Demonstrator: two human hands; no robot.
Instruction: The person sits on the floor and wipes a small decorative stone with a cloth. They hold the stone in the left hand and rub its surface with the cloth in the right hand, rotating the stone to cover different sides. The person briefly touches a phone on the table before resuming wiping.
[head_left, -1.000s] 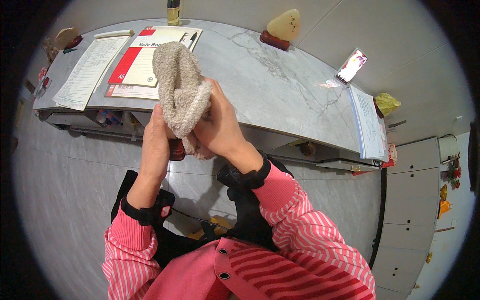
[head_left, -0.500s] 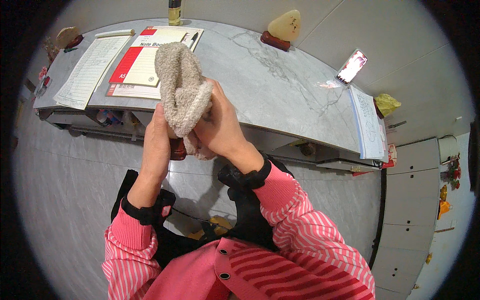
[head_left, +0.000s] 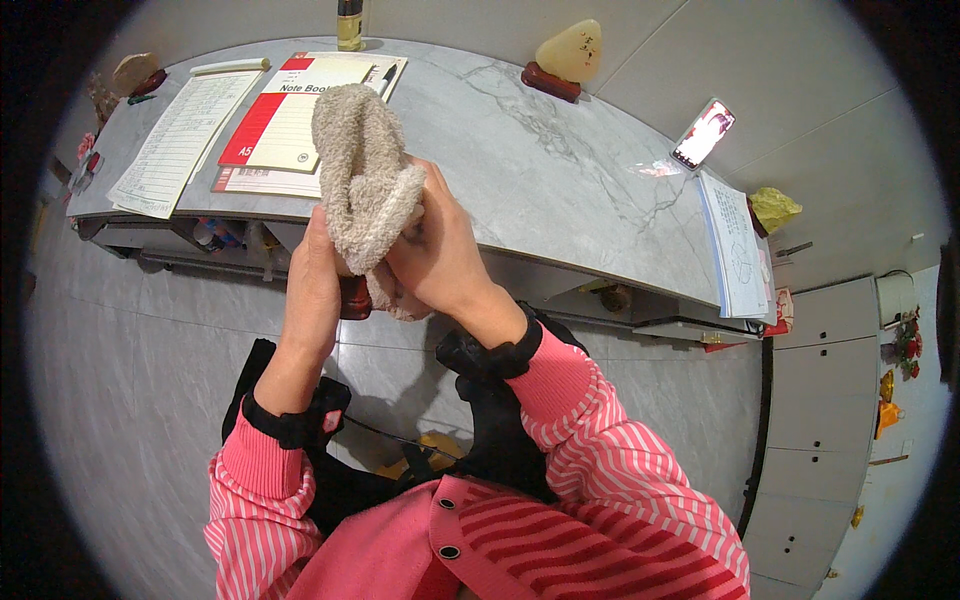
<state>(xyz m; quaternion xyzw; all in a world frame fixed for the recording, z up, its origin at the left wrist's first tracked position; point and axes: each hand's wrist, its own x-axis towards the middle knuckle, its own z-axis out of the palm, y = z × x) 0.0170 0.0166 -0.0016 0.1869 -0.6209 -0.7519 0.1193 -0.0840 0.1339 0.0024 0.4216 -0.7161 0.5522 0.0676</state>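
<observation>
Gripping a fluffy beige cloth (head_left: pixel 358 165) near the front edge of a grey marble-patterned counter (head_left: pixel 500 180).
The right hand (head_left: pixel 440 245) curls round the cloth; the left hand (head_left: pixel 315 268) sits close beside it, fingers hidden, so what it pinches I can't tell. If the 2 hands slacken, the glossy reddish-brown piece (head_left: pixel 354 300) showing beneath could drop to the grey tiled floor (head_left: pixel 180 370); a swinging cloth end might nudge the red-and-cream paper notebook (head_left: pixel 265 140).

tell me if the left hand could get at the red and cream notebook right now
Probably yes: the notebook lies ahead of the left hand, its left part uncovered. But that hand looks busy at the beige cloth, so it would likely need freeing.
</observation>
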